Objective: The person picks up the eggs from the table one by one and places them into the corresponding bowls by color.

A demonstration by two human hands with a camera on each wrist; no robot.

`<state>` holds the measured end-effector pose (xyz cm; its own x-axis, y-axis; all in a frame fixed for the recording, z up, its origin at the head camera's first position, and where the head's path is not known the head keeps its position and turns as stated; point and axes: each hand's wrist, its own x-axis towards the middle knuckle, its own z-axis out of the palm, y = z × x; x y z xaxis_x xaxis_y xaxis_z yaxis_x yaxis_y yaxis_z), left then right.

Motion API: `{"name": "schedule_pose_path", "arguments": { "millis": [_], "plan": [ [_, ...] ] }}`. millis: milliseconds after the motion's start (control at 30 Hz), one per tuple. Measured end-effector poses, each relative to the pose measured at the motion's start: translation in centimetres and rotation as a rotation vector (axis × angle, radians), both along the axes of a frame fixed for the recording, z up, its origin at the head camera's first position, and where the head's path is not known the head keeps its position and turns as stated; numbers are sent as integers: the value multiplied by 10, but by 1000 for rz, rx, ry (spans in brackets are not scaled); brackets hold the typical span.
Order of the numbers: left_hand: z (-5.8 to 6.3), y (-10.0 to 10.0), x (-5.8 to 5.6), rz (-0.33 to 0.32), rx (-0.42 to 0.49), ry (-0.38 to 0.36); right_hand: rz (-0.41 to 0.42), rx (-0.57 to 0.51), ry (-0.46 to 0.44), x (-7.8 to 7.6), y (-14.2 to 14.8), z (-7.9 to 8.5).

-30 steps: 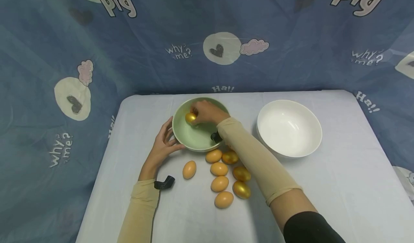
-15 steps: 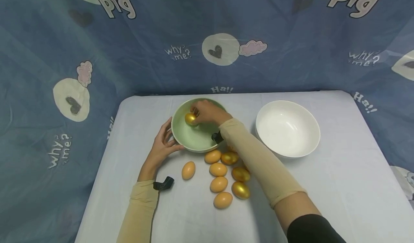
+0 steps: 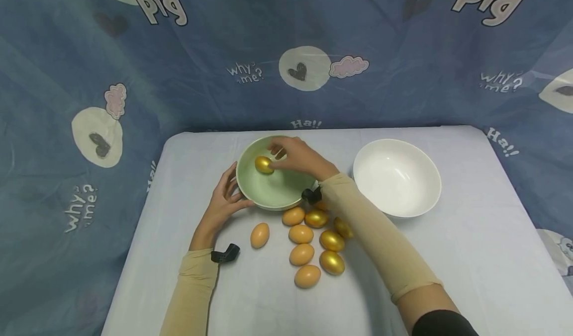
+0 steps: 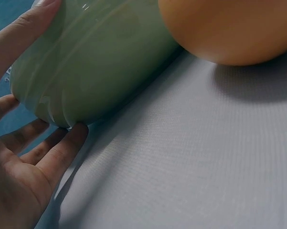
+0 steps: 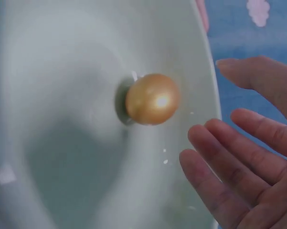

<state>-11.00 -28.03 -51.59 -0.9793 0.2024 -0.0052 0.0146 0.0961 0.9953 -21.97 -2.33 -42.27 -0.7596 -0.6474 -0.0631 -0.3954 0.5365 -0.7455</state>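
A single golden egg point(image 3: 264, 164) lies in the pale green bowl point(image 3: 277, 194), toward its left wall. My right hand point(image 3: 300, 157) is over the bowl, close to the right of that egg. In the right wrist view its fingers point(image 5: 231, 179) are spread and apart from the golden egg. At the bowl's left side, my left hand point(image 3: 224, 199) touches the outer wall with spread, fairly straight fingers point(image 4: 59, 155), the thumb nearer the front. An orange-brown egg point(image 3: 260, 235) lies on the table by the left wrist.
In front of the green bowl lie several brown eggs point(image 3: 301, 254) and several golden eggs point(image 3: 332, 263) in loose rows. My right forearm passes over part of them. A white bowl point(image 3: 398, 177) stands at the right on the white-covered table point(image 3: 483, 256). Blue printed cloth point(image 3: 215, 97) hangs behind.
My right hand has let go of the golden egg and drawn slightly right, its fingers lifting off. The egg stays in the green bowl. The left hand has kept its place.
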Motion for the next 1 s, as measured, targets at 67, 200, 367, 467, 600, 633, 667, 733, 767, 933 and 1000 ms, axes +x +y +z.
{"name": "schedule_pose_path", "arguments": {
  "millis": [67, 200, 367, 467, 600, 633, 667, 733, 767, 933, 1000],
  "plan": [
    [0, 0, 0, 2, -2, -2, 1, -28, 12, 6, 4, 4],
    [-1, 0, 1, 10, -7, -4, 5, -74, 25, 15, 11, 9],
    [-1, 0, 1, 16, -10, -1, -5, -109, 23, 31, 19, 13],
    [-1, 0, 1, 15, -8, -3, -14, -127, 32, 44, 26, 15],
    [-1, 2, 1, 16, -3, -3, -16, -132, 57, 65, 36, 15],
    [-2, 2, 0, 17, -5, 0, -17, -130, 59, 71, 38, 15],
    [-2, 2, 0, 18, -5, 2, -15, -131, 60, 76, 41, 14],
    [-3, 1, -1, 20, -7, 6, -11, -138, 52, 87, 47, 12],
    [-3, 1, -1, 21, -8, 6, -8, -142, 46, 92, 50, 11],
    [-5, 0, -1, 19, 4, 10, 5, -150, -1, 118, 68, 2],
    [-5, 0, -1, 14, 10, 14, 3, -138, -10, 129, 76, -2]
  ]
}}
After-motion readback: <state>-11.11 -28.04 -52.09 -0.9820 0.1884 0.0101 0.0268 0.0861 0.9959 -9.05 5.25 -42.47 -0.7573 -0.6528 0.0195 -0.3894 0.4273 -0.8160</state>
